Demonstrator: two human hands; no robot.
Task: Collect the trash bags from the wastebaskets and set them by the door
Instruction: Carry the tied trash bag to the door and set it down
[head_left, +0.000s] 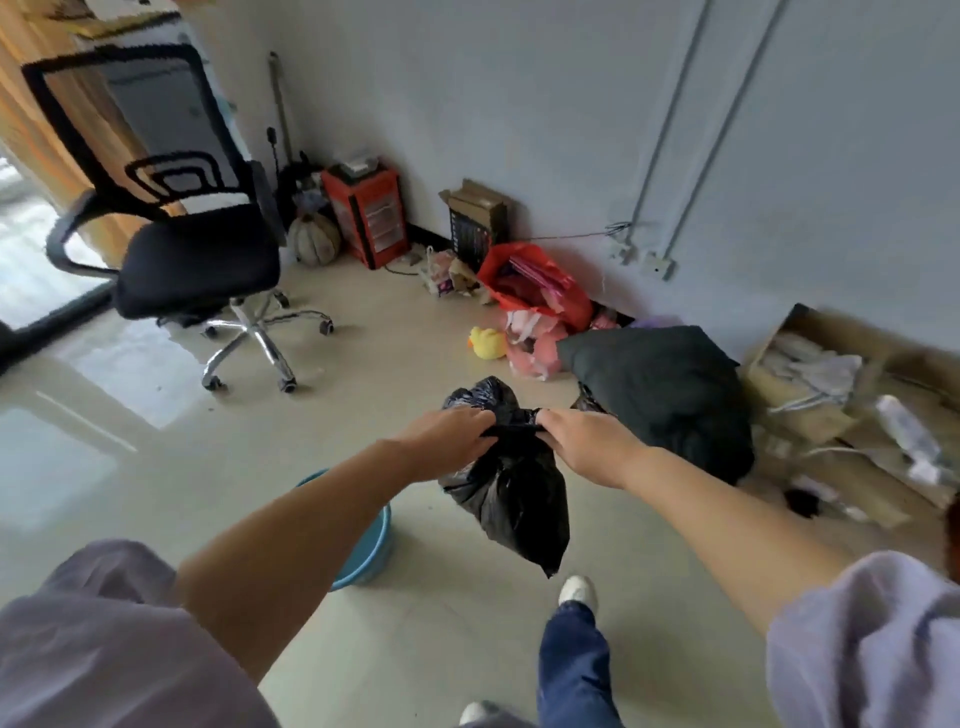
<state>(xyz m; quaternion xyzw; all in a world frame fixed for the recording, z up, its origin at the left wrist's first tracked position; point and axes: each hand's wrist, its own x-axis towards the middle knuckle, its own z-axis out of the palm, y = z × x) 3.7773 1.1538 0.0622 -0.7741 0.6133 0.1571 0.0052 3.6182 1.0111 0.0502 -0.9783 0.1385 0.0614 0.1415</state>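
Note:
A small black trash bag (511, 493) hangs in the air in front of me, its neck gathered. My left hand (447, 436) grips the neck from the left and my right hand (587, 441) grips it from the right, knuckles almost touching. The loose top of the bag sticks up behind my fingers. A light blue wastebasket (371, 540) stands on the floor below my left forearm, mostly hidden by the arm. A larger black bag (670, 389) lies on the floor just beyond my right hand.
A black office chair (192, 249) stands at the left. Along the wall are a red heater (371, 213), a red bag of rubbish (535, 286), a yellow duck toy (488, 343) and open cardboard boxes (810, 374). My feet (577, 590) are on the pale tiled floor.

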